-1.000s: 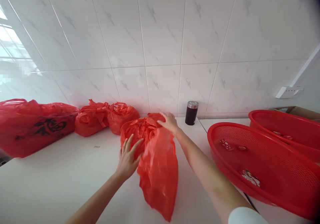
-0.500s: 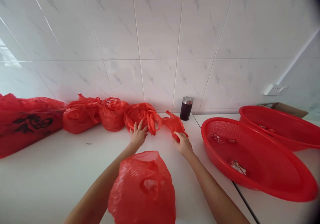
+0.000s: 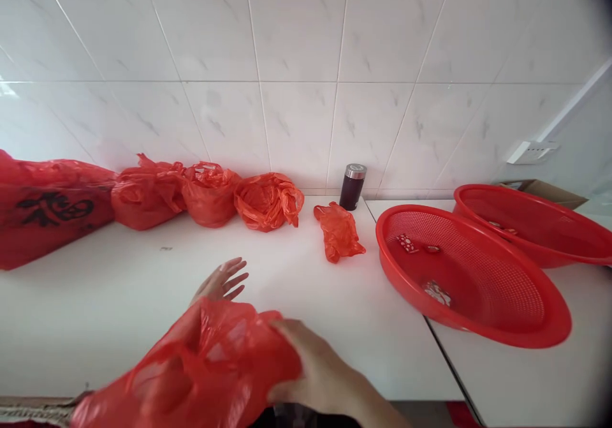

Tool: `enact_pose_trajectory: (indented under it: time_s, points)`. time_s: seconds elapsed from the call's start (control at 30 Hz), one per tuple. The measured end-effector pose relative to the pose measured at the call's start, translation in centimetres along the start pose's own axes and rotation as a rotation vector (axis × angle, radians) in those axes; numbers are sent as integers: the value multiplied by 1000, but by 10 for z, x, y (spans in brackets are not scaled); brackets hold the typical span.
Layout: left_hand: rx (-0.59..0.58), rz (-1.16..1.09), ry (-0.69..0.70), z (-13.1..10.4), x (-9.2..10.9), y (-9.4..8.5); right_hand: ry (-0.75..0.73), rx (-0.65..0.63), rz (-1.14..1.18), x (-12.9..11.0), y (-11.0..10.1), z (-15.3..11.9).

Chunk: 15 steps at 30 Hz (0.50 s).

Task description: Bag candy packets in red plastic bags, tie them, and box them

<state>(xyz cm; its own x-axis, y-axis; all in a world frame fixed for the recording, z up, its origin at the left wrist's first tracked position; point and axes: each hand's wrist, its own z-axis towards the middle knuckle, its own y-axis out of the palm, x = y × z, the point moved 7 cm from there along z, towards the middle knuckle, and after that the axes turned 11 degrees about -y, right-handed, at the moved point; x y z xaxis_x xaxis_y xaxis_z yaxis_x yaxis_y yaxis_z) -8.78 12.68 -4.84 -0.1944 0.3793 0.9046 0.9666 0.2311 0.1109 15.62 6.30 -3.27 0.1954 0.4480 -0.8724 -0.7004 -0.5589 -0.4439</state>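
Observation:
A filled red plastic bag [image 3: 210, 370] stands tilted at the table's near edge. My right hand [image 3: 320, 370] is closed against its right side, fingers over the upper edge and thumb lower down. Just beyond the bag's far side is my left hand [image 3: 222, 281], open with its fingers stretched out; the bag hides part of it, so contact is unclear. Farther back, a crumpled red plastic bag [image 3: 338, 230] lies loose on the table. To its left sits a rounded red bag [image 3: 268, 201] with a gathered rim.
More red bags [image 3: 210, 195] line the wall at left, including a large one with black characters [image 3: 57, 211]. A dark flask [image 3: 352, 187] stands by the wall. Two red mesh baskets [image 3: 468, 275] with small packets [image 3: 437, 293] occupy the right, near a cardboard box [image 3: 545, 192].
Both hands have come back from the bags by the wall to the near bag. My right hand has let go of the crumpled bag. The near bag has shifted left and the view has tilted down.

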Motion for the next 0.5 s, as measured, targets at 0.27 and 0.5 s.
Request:
enact_pose_trajectory:
  time_s: [0.27, 0.5]
  points:
    - [-162, -38, 77, -50, 17, 35, -103, 478, 63, 6, -71, 20]
    - [-75, 96, 276, -82, 39, 60, -124, 587, -137, -1, -119, -1]
